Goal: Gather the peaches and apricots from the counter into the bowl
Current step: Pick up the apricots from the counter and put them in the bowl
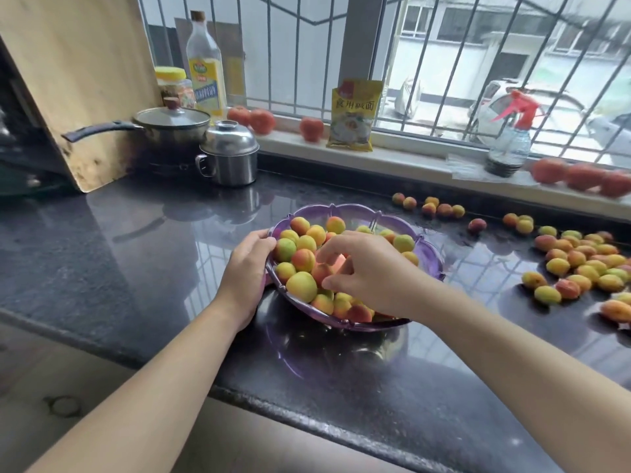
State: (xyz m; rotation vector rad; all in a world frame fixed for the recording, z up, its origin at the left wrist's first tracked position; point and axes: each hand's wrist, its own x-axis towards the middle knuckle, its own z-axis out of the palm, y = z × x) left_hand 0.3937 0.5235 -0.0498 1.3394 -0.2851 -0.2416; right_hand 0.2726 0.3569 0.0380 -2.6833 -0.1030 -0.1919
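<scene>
- A scalloped, translucent purple plastic bowl [431, 251] is seen at the centre of the frame, tilted up on its left side above the glossy black stone counter [129, 254].
- The bowl's left rim is gripped by the left hand [246, 268], with the fingers curled over the edge and touching the fruit just inside.
- The bowl is filled with small yellow, orange and red-blushed apricots and peaches [302, 286]; they are heaped toward the near, lower side.
- The right hand [367, 271] is held over the fruit in the bowl, fingers bent downward and their tips resting on a reddish apricot [320, 272] (whether it is actually pinched or only touched cannot be told).
- More loose fruit of the same kind [580, 264] is spread over the counter at the right of the frame, well apart from the bowl, with a thinner scatter further back near the sill.
- Along the white window sill [403, 155] at the top of the frame are lined up several red tomatoes [262, 121], a yellow packet [353, 115] and a clear spray bottle with a red trigger [508, 138].
- In the upper left stand a lidded dark saucepan [170, 126], a lidded steel mug [229, 155], a tall bottle of yellow oil [205, 68] and a leaning wooden board [75, 80].
</scene>
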